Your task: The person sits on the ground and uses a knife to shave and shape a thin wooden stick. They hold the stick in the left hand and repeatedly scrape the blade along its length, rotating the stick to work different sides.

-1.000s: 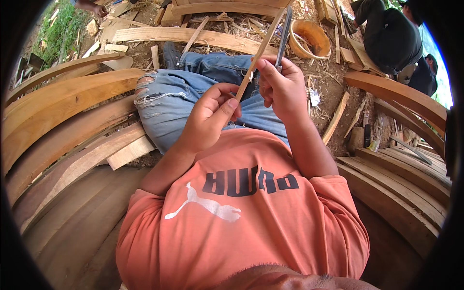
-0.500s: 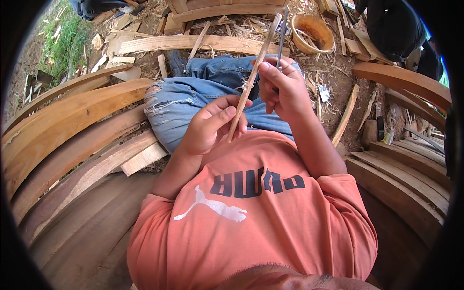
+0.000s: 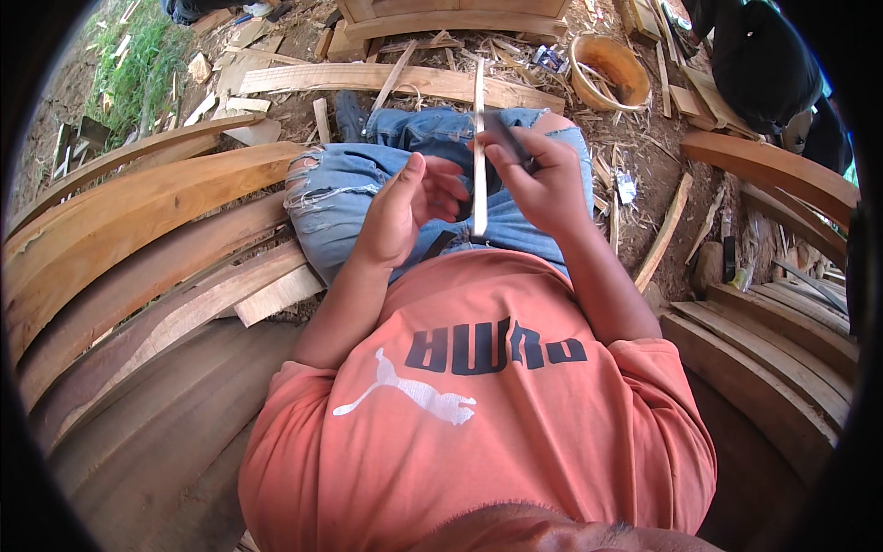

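Note:
A thin, pale wooden strip (image 3: 479,170) stands nearly upright in the picture, in front of my jeans. My right hand (image 3: 550,179) is closed, its fingertips on the strip about midway along. That same hand also grips a dark, flat blade-like tool (image 3: 508,143), smeared by motion and angled toward the strip; its exact kind does not show. Close by on the strip's left is my left hand (image 3: 405,207), thumb raised and fingers loosely curved, with no object visible in it.
Curved wooden boards (image 3: 138,207) lie stacked at my left, with more planks (image 3: 763,340) at my right. Ahead are a long board (image 3: 395,81), a tan bucket (image 3: 609,74) and a wooden piece of furniture (image 3: 455,20). Shavings litter the ground. A person in dark clothes (image 3: 759,69) is at the far right.
My left hand has let go of the strip and opened. The strip has turned more upright and shows a paler face. The dark tool has swung from upright to slanting across toward the strip.

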A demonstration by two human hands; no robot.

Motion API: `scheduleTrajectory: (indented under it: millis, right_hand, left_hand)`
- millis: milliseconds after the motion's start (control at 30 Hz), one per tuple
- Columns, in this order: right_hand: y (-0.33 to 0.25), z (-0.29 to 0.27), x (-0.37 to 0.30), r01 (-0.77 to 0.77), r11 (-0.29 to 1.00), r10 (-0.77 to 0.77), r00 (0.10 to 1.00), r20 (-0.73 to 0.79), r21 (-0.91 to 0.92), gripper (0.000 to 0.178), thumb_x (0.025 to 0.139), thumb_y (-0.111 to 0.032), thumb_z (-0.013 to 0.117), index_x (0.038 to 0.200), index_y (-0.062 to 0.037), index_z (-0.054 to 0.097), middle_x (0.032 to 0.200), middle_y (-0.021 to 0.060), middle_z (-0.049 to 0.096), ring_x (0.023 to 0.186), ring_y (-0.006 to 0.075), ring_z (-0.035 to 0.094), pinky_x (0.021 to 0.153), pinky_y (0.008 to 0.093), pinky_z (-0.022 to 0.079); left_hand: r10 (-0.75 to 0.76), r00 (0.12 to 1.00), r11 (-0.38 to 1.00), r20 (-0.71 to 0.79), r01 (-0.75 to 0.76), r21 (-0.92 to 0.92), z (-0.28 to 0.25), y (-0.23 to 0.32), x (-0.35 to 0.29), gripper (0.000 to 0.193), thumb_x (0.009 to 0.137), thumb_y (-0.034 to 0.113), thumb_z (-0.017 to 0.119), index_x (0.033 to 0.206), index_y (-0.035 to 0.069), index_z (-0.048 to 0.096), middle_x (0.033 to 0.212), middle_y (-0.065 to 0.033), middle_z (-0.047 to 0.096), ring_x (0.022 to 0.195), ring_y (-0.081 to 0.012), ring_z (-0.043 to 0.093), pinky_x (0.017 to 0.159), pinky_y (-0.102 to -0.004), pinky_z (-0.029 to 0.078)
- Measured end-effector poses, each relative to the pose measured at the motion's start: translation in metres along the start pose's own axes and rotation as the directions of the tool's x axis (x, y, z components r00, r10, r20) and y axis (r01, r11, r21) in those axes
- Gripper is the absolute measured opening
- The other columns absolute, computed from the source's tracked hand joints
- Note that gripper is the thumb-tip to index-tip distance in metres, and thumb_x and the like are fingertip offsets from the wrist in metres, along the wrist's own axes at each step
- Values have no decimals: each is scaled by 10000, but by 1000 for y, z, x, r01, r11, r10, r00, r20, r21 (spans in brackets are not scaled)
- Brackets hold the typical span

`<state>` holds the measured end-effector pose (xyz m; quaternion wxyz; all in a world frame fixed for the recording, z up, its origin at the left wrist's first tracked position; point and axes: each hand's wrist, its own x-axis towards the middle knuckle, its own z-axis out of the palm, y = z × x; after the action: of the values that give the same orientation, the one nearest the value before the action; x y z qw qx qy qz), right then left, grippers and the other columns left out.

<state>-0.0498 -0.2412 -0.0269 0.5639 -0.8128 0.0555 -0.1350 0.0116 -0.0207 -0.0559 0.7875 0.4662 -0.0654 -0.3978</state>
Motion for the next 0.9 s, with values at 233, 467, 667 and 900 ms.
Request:
scheduleTrajectory:
  millis: [233,467,667,900]
  right_hand:
    - [11,13,-5,181,971,-181,983,16,-154,303,861,-85,781,1161,-126,801,911,153,779,738,308,760,651,370,584]
    - [32,6,2,-173,967,195,974,-112,187,340,998,-192,746,1281,-13,693,917,69,771,666,72,610,613,258,477]
    - [31,-9,-7,13,966,-16,1000,-12,-259,266,1018,-271,690,1131,-42,762,884,145,739,831,326,705,777,451,540]
    - [28,4,-15,113,860,-137,991,-12,-497,205,988,-274,742,1025,-76,776,905,108,754,774,337,703,722,424,554]
  left_hand:
    - [-215,976,973,30,217,-76,4,-1,0,335,1116,318,581,1273,27,633,1003,-84,732,805,-159,710,668,-307,587]
    - [-116,989,992,-90,120,41,10,-2,1,167,1123,191,528,1212,56,570,832,2,582,631,-55,505,530,-200,381]
    - [-4,993,978,-114,28,205,8,-12,2,191,1136,174,486,1225,43,593,792,31,478,635,-40,374,552,-217,313]
    - [146,980,852,-135,-55,521,13,-18,4,201,1132,155,509,1203,28,647,824,35,532,736,-52,476,661,-245,427]
